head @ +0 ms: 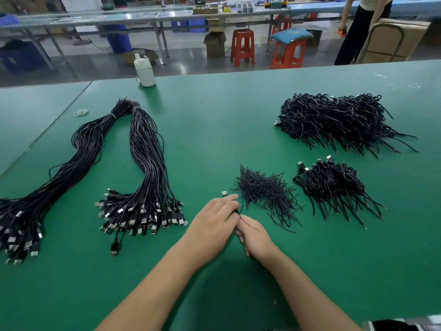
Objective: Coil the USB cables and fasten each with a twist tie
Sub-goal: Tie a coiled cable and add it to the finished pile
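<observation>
My left hand (214, 223) holds a coiled black USB cable whose plug (224, 193) sticks out past my fingertips; the coil itself is mostly hidden under the hand. Touching it from the right, my right hand (254, 234) pinches a black twist tie (240, 209) at the coil. Just beyond lies a loose heap of twist ties (265, 189). Two long bundles of uncoiled cables (148, 168) (59, 173) lie at the left. Coiled, tied cables sit in a small pile (334, 185) and a large pile (338, 120) at the right.
The green table (214, 120) carries a white bottle (144, 71) at its far edge and a rubber band (81, 112) at the left. Beyond the table are orange stools (242, 46), cardboard boxes and a standing person (358, 29).
</observation>
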`<act>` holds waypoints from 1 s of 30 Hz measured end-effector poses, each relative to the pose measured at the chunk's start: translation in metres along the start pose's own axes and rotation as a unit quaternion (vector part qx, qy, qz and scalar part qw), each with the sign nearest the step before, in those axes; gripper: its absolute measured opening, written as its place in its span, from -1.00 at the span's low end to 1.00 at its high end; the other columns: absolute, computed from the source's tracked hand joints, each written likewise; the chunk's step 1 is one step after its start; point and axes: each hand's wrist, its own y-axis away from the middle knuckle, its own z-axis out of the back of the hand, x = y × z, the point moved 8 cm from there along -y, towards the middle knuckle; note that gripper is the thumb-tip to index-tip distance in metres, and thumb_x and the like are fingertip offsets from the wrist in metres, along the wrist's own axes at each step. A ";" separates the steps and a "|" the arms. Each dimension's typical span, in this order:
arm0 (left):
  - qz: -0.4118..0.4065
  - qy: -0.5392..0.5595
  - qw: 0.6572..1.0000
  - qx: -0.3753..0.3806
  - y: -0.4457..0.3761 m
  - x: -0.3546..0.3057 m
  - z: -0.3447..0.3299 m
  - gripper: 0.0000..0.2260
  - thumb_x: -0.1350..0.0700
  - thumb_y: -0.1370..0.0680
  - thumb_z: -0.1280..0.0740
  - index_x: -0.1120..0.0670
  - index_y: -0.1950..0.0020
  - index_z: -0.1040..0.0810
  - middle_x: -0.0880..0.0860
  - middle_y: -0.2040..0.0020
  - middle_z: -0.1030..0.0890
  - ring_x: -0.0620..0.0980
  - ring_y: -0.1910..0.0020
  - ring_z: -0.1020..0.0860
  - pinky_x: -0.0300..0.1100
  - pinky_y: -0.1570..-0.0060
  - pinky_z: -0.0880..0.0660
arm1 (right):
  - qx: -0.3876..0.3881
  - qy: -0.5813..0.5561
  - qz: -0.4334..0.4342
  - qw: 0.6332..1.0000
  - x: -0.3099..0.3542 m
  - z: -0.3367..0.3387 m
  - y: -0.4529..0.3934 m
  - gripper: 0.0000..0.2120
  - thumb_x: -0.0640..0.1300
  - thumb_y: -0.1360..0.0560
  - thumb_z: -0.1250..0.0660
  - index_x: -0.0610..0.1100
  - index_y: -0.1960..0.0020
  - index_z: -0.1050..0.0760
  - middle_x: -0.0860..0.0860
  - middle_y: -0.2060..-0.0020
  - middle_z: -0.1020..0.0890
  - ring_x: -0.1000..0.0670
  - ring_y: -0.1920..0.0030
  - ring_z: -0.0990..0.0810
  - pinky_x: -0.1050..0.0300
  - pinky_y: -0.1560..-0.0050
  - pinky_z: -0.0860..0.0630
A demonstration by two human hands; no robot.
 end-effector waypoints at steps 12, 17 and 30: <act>0.314 0.177 0.931 0.053 0.013 0.036 -0.033 -0.84 0.15 -0.61 -0.20 -0.07 0.09 -0.49 -0.14 0.25 -0.59 0.00 0.23 -0.49 -0.15 0.05 -0.34 | 0.014 -0.033 0.002 0.999 0.002 -0.002 0.006 -0.67 -0.12 -0.66 -0.06 -0.05 0.23 -0.44 0.08 0.43 -0.30 0.06 0.43 -0.25 0.09 0.47 -0.27; 0.400 0.200 0.891 0.071 0.022 0.041 -0.040 -0.83 0.11 -0.61 -0.19 -0.13 0.13 -0.43 -0.13 0.26 -0.62 0.05 0.20 -0.45 -0.08 0.07 -0.41 | -0.043 0.122 0.059 0.990 0.009 -0.002 0.013 -0.60 -0.05 -0.67 -0.10 0.15 0.35 -0.33 0.18 0.43 -0.43 0.12 0.35 -0.31 0.03 0.23 -0.27; 0.394 0.226 0.849 0.269 0.014 0.058 -0.045 -0.80 0.21 -0.54 -0.26 0.00 0.06 -0.66 -0.13 0.18 -0.65 -0.12 0.15 -0.58 -0.34 0.15 -0.45 | -0.116 0.309 0.203 0.922 0.024 -0.014 0.033 -0.71 -0.03 -0.65 -0.13 -0.02 0.23 -0.21 0.08 0.39 -0.32 -0.07 0.37 -0.37 0.01 0.31 -0.24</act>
